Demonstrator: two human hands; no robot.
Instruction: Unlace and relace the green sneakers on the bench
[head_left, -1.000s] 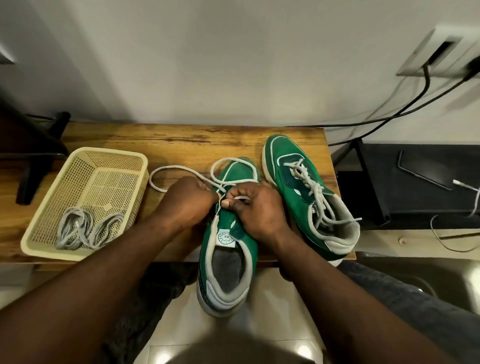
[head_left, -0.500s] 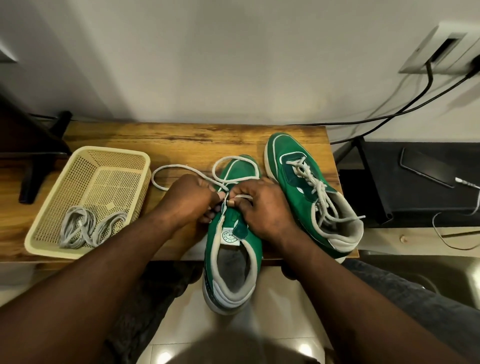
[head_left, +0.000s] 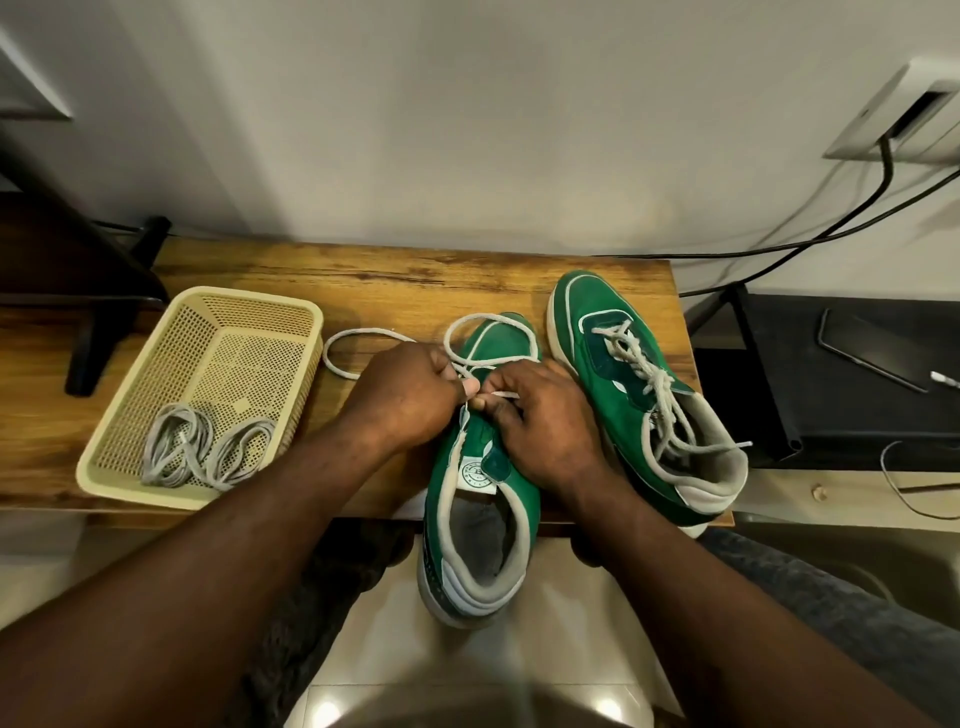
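Observation:
Two green sneakers lie on the wooden bench (head_left: 395, 280). The near sneaker (head_left: 480, 519) hangs heel-first over the bench's front edge. A white lace (head_left: 358, 332) loops out over its toe and to the left. My left hand (head_left: 405, 397) and my right hand (head_left: 545, 415) meet over its eyelet area, both pinching the lace; the right fingers hold a lace end at an eyelet. The eyelets lie hidden under my hands. The other sneaker (head_left: 649, 395) lies to the right, laced with loose grey-white laces.
A beige mesh basket (head_left: 130, 467) at the bench's left holds a bundle of grey laces (head_left: 202, 457). A dark stand (head_left: 104, 322) rests at the far left. Right of the bench is a black shelf (head_left: 831, 395) with a phone (head_left: 867, 353) and cables.
Both hands stay at the eyelets with small finger movements. The view has shifted slightly, so the sneakers and basket sit a little higher and further right in frame.

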